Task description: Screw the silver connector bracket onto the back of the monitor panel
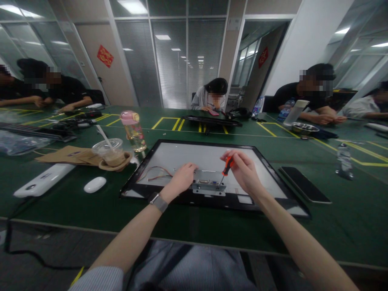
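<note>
Both bare forearms extended forward and converged. The left hand lay palm down, wrist straight, fingers loosely curled and unclenched. The right hand sat near it, apart, wrist bent inward. Its thumb and fingers were closed around a screwdriver, held tip-down with the tip angled toward the left hand.

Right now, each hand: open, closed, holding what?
Left hand: laid against the metal bracket, grip cannot be told.
Right hand: closed on the orange-handled screwdriver, tip down at the bracket.
</note>
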The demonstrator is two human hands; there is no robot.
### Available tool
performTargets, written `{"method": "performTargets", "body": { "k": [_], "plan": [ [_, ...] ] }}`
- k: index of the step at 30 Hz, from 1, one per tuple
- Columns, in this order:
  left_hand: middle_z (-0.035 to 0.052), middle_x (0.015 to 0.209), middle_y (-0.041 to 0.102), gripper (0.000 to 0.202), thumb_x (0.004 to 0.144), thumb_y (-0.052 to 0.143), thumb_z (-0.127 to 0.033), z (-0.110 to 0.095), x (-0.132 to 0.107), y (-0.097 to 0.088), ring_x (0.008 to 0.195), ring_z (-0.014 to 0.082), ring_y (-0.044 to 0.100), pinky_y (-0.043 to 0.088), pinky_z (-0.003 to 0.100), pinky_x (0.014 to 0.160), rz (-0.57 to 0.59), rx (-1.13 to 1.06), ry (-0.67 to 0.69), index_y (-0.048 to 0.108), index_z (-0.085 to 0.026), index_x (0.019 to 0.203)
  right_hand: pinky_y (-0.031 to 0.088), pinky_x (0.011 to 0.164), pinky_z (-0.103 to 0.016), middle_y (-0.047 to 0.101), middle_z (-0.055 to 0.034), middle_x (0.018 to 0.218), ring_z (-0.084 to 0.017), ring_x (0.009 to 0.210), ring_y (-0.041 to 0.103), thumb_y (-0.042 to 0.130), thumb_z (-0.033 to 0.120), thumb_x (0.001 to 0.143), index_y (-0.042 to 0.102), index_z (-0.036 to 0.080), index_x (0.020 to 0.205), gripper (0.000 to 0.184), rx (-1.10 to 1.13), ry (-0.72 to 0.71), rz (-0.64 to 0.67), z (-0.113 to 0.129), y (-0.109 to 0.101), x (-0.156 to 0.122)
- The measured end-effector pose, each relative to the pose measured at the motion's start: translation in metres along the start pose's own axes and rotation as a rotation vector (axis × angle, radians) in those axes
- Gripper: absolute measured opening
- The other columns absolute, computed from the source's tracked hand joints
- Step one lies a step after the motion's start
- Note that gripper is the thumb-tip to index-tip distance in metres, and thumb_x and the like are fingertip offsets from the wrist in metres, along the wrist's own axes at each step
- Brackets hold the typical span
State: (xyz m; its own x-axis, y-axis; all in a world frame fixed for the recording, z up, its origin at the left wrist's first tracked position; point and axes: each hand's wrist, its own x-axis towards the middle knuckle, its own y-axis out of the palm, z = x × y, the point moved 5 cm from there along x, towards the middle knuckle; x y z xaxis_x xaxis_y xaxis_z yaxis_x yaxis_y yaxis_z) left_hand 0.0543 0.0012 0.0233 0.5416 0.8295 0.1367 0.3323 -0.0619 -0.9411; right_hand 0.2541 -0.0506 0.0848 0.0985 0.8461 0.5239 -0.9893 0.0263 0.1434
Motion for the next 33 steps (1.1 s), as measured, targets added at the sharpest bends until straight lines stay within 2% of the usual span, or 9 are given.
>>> {"method": "performTargets", "body": {
  "k": [3,8,12,15,18,21,28,33],
  "plan": [
    [0.0140,0.129,0.064,0.041,0.096,0.035,-0.001,-0.001,0.000,-0.001,0.119,0.0221,0.061,0.045,0.033,0.108,-0.003,0.006,0.004,0.062,-0.011,0.124,0.054,0.096,-0.047,0.069,-0.0014,0.088,-0.021,0.087,0.067,0.078,0.051,0.079,0.070,0.029,0.083,0.024,0.001,0.025,0.011,-0.002,-0.002,0.001],
    [0.0145,0.128,0.064,0.041,0.095,0.036,0.000,-0.001,0.001,0.000,0.120,0.0223,0.060,0.043,0.033,0.109,0.000,0.023,0.017,0.063,-0.010,0.124,0.056,0.091,-0.048,0.071,-0.0032,0.089,-0.022,0.084,0.069,0.068,0.052,0.088,0.070,0.030,0.100,0.025,0.045,0.075,0.066,-0.004,0.003,0.000],
    [0.0142,0.128,0.064,0.042,0.095,0.035,0.000,0.000,0.001,0.002,0.119,0.0223,0.060,0.044,0.034,0.109,-0.006,0.028,0.020,0.062,-0.010,0.124,0.054,0.095,-0.047,0.070,-0.0022,0.092,-0.021,0.091,0.068,0.072,0.045,0.086,0.070,0.029,0.088,0.016,0.081,0.028,0.049,-0.003,0.001,0.001],
    [0.0148,0.127,0.064,0.041,0.095,0.035,0.000,0.001,0.001,0.002,0.117,0.0220,0.061,0.045,0.033,0.107,-0.009,0.024,0.020,0.062,-0.009,0.124,0.056,0.090,-0.042,0.068,-0.0003,0.091,-0.020,0.090,0.067,0.078,0.038,0.081,0.072,0.030,0.085,0.012,0.021,0.018,0.035,-0.004,-0.004,0.002],
    [0.0152,0.127,0.064,0.041,0.095,0.036,0.000,0.001,0.001,0.001,0.118,0.0220,0.061,0.045,0.033,0.107,-0.008,0.021,0.024,0.062,-0.010,0.124,0.056,0.085,-0.040,0.069,-0.0014,0.090,-0.020,0.088,0.067,0.072,0.040,0.086,0.073,0.031,0.099,0.016,-0.031,0.042,0.043,-0.005,-0.005,0.001],
    [0.0156,0.127,0.064,0.040,0.095,0.036,-0.001,0.001,0.001,0.001,0.118,0.0226,0.061,0.045,0.034,0.106,-0.008,0.018,0.025,0.062,-0.010,0.124,0.055,0.088,-0.043,0.071,-0.0029,0.094,-0.021,0.091,0.068,0.065,0.045,0.091,0.072,0.031,0.107,0.022,-0.028,0.028,0.054,-0.003,-0.001,0.000],
    [0.0136,0.128,0.064,0.041,0.097,0.034,-0.002,0.003,0.001,0.003,0.119,0.0210,0.061,0.045,0.034,0.108,-0.012,0.007,0.031,0.062,-0.013,0.125,0.054,0.092,-0.046,0.068,-0.0040,0.090,-0.024,0.093,0.067,0.068,0.046,0.088,0.069,0.027,0.078,0.022,-0.016,-0.052,0.091,0.007,0.003,-0.001],
    [0.0141,0.129,0.064,0.041,0.095,0.036,-0.002,0.001,0.001,0.000,0.119,0.0220,0.061,0.045,0.034,0.108,-0.003,0.012,0.021,0.062,-0.012,0.125,0.058,0.078,-0.040,0.068,-0.0031,0.084,-0.021,0.081,0.067,0.065,0.051,0.090,0.072,0.028,0.100,0.025,0.002,0.020,0.110,0.005,0.007,-0.001]
  ]
}}
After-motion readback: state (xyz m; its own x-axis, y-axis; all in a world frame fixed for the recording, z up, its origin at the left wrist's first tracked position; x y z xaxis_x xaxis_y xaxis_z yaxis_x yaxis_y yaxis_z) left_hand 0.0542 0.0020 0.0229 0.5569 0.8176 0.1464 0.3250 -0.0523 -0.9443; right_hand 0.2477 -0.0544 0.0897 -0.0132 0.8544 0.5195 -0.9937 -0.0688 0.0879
